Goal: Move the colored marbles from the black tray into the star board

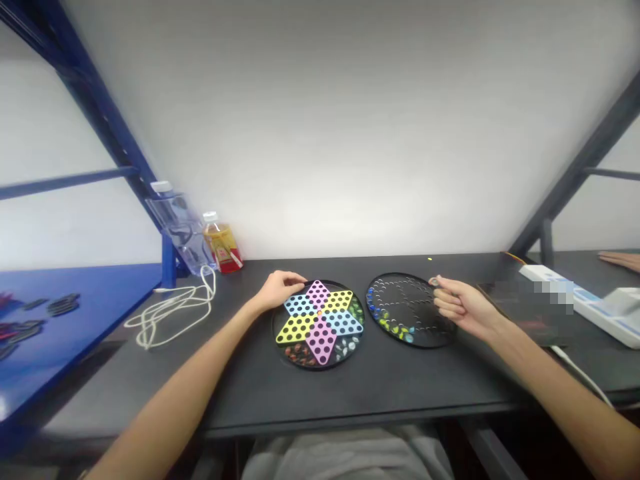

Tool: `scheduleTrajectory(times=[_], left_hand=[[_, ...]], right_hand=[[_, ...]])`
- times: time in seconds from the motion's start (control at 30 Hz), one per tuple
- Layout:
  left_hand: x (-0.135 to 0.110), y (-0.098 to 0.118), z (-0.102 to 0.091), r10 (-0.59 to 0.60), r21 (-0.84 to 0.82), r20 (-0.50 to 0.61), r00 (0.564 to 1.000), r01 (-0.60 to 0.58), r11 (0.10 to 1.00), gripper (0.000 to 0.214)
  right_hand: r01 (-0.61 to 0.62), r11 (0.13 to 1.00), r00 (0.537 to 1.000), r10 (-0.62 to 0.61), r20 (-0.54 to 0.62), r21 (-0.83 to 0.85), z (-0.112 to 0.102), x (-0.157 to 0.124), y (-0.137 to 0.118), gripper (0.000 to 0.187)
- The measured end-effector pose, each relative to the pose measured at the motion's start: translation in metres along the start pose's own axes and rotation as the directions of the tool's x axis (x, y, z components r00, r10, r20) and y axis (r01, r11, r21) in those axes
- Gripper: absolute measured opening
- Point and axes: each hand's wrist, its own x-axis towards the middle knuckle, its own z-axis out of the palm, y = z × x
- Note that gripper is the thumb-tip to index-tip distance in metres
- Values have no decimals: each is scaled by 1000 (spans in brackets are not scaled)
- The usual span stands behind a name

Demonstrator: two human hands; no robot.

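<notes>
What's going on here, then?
A person is working at a dark grey tabletop with two round black game boards. Their left hand rests on the top edge of the board bearing a multicoloured six-pointed star, with glass marbles around the star. Their right hand hangs at the right edge of the black board with rows of holes, pinching a small dark object. Blue and yellow glass marbles sit along that board's lower left.

No writing can be read — the label (223, 248) on the plastic bottle (220, 240) is too small.
</notes>
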Motion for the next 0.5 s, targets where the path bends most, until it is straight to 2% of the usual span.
scheduleTrajectory(times=[0.1,0.17,0.23,0.3,0.4,0.43,0.5], left_hand=[[0,0,0,13,29,0,1000,-13,999,35],[0,1,-1,14,45,5,1000,-14,999,35],[0,2,0,9,47,3,1000,-10,999,34],[-1,2,0,8,44,-1,1000,-8,999,33],[-1,3,0,17,47,-1,1000,-16,999,31],[-1,4,0,20,47,0,1000,-20,999,31],[-1,4,-1,20,49,0,1000,-20,999,31]], right_hand=[[-17,972,1000,16,7,236,2,8,0,19],[-26,962,1000,24,9,272,8,10,0,21],[-9,975,1000,15,-25,222,13,12,3,32],[36,995,995,-28,-91,92,18,12,8,44],[58,964,989,-90,-116,-259,21,8,14,51],[63,912,992,-103,-78,-405,23,5,14,50],[119,734,992,-115,50,-668,26,-3,11,43]])
